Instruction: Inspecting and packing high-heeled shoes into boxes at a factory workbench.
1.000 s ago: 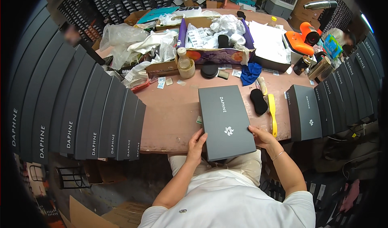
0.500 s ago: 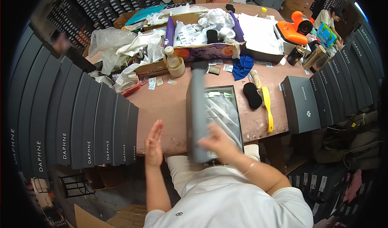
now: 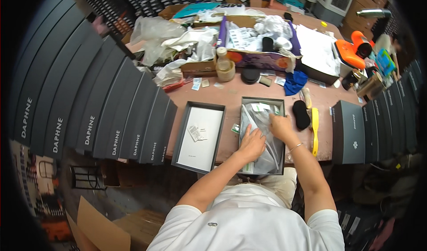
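Note:
In front of me on the table sits an open grey shoebox. A translucent whitish wrapping with small green-and-white labels fills it; whatever lies beneath is hard to make out. My left hand rests on the wrapping at the box's left side, fingers spread. Farther up, at the right side, my right hand has its fingers curled in and pinches the wrapping. To the left lies the box lid, inside up, with white paper tags in it. A small green-and-white packet lies between lid and box.
Grey shoeboxes stand in a row at left; more stand at right. A yellow shoehorn-like tool and a black oval pad lie right of the open box. Behind are a brush bottle, a blue cloth and cartons of paper.
The lid has come off the box and now lies at the left, inside up. Both hands have moved onto the wrapping in the box. The view has shifted left.

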Demonstrator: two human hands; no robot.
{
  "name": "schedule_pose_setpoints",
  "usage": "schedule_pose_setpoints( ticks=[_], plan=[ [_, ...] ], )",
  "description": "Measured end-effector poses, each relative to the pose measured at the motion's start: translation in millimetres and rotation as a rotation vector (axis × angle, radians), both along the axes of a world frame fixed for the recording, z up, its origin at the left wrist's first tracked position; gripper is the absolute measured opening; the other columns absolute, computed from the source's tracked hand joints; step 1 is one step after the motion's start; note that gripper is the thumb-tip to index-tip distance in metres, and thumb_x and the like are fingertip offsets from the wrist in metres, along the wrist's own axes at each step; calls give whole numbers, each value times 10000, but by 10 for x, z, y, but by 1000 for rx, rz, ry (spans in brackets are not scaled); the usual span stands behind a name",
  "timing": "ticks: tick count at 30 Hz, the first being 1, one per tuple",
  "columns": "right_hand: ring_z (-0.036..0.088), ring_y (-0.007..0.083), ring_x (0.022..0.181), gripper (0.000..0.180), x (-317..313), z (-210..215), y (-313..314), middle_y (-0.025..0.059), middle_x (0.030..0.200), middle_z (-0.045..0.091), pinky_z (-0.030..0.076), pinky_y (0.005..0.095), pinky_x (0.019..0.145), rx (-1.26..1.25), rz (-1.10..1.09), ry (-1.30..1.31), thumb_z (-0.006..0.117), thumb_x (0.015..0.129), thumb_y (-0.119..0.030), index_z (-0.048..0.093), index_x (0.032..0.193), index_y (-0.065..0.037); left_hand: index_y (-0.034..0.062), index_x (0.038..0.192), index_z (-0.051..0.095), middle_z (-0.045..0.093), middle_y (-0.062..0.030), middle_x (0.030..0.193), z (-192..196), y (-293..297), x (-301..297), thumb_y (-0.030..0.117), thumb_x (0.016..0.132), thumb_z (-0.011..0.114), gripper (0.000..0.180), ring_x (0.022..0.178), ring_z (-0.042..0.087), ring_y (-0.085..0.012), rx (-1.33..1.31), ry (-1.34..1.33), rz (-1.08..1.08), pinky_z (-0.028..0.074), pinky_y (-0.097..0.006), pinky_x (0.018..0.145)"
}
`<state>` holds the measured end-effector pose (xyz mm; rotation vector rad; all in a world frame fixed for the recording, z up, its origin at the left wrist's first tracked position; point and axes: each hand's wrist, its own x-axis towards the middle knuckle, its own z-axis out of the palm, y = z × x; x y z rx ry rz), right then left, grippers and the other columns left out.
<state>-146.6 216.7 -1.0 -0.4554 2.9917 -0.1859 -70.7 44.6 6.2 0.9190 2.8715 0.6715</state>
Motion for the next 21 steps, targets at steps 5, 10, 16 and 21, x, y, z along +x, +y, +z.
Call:
schedule_pose_setpoints(
  ticks=[5,10,16,21],
  plan=[
    [638,169,727,318,-193,1007,219,113,781,677,505,309,664,-509,-13,-677,669,808,-243,668,1013,0,19,966,631,569,-145,1005,-97,-105,48,157,725,647,278,1129,498,-297,-15,120,10,193,-558,1114],
    [547,39,817,295,136,1175,609,-29,918,647,471,231,721,-1151,-23,-683,603,938,-214,647,1082,40,-5,934,638,591,-152,1064,4,-189,13,152,761,627,234,1112,500,-324,392,-65,171,282,-470,1098],
    [581,157,861,196,759,979,-299,93,941,638,456,285,747,-1210,-121,278,553,933,-124,629,1031,28,102,1270,487,622,-51,1074,764,36,845,513,927,519,535,932,594,-203,1675,-1139,545,493,-344,773],
    [612,279,885,156,1206,999,-462,147,967,611,475,323,788,-1069,241,206,645,815,-32,670,969,-21,94,1035,561,588,-52,756,614,-377,617,667,887,435,605,457,478,-139,1845,-1223,709,302,-220,357]
  ],
)
